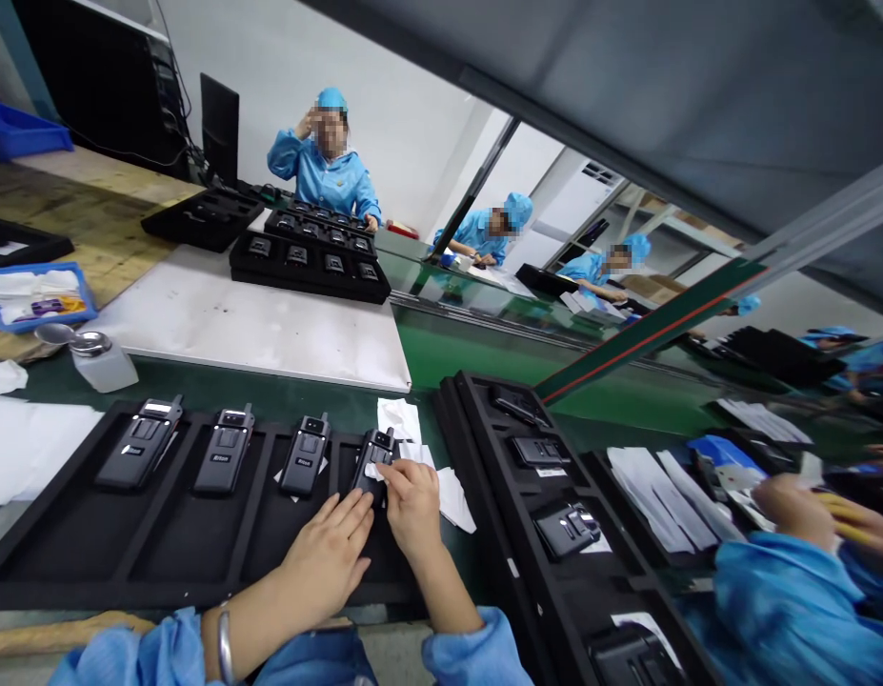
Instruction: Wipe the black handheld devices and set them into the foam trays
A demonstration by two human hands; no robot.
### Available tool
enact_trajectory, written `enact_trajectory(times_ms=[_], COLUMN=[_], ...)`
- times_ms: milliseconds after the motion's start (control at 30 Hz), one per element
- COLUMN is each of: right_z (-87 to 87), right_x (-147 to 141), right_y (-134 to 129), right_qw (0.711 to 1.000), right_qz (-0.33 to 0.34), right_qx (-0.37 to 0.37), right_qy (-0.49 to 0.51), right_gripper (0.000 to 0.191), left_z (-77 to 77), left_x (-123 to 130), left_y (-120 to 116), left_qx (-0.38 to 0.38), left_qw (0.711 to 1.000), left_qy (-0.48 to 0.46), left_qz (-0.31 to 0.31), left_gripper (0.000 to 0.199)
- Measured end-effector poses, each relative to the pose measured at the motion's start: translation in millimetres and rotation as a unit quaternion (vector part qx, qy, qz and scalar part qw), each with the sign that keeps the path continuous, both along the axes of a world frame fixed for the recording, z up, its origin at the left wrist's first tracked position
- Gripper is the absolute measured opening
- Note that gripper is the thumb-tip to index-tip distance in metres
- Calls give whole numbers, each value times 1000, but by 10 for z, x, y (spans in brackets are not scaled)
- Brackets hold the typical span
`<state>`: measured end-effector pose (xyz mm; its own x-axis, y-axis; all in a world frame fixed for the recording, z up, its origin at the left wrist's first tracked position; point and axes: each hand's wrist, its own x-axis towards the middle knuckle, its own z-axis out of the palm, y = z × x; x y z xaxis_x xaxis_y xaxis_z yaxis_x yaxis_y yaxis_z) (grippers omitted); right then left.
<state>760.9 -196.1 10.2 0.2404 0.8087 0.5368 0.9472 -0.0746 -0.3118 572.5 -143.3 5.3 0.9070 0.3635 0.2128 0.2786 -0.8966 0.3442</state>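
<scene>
A black handheld two-way radio [375, 450] with a stubby antenna lies in the rightmost compartment of a black foam tray [119, 562]. My right hand [414, 505] pinches a small white wipe [373, 471] against its upper face. Across the radio's lower end rest the fingertips of my left hand [328, 553], stretched out and holding nothing. Three similar radios lie in the compartments to the left; the nearest one [305, 457] bears a light logo. White folded tissues [399, 419] sit just beyond the radio in my hands.
Another foam tray [476, 476] with radios stands at right, beside a co-worker's blue sleeve [791, 600]. A dispenser bottle [104, 362] and blue bin [37, 297] are at left. Beyond the white board [327, 333] are stacked trays [305, 276] and a seated person [327, 176].
</scene>
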Motion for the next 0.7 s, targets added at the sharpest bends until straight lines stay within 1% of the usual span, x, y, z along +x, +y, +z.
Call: enact_trajectory(times_ms=[100,200,300,433,500,600,700], right_z=[-34,-2,78,134,131,127,126], right_x=[-88,-168,-135,-43,-54,-101,-103], right_y=[103,55,6,68,101,88,64], right_qw=[1000,999,997,999,999,996,995], right_qz=[-13,6,44,13,20,49,37], right_qx=[-3,-26,-56,-36,-35,-68,-83], right_qy=[-17,-37,-35,-4,-9,-23,-29], right_gripper=[33,31,29,26,26,26,27], left_z=[-62,-90,-101,-115,-118,-114,-112], left_x=[20,14,13,24,29,26,17], left_y=[-2,3,7,1,-4,-5,2], left_qx=[7,11,22,42,42,22,14], left_qw=[1000,1000,999,998,999,1000,1000], left_qy=[11,19,29,28,24,13,3], left_qz=[-9,-15,-16,-26,-22,-11,-22], left_gripper=[54,54,53,51,50,50,50])
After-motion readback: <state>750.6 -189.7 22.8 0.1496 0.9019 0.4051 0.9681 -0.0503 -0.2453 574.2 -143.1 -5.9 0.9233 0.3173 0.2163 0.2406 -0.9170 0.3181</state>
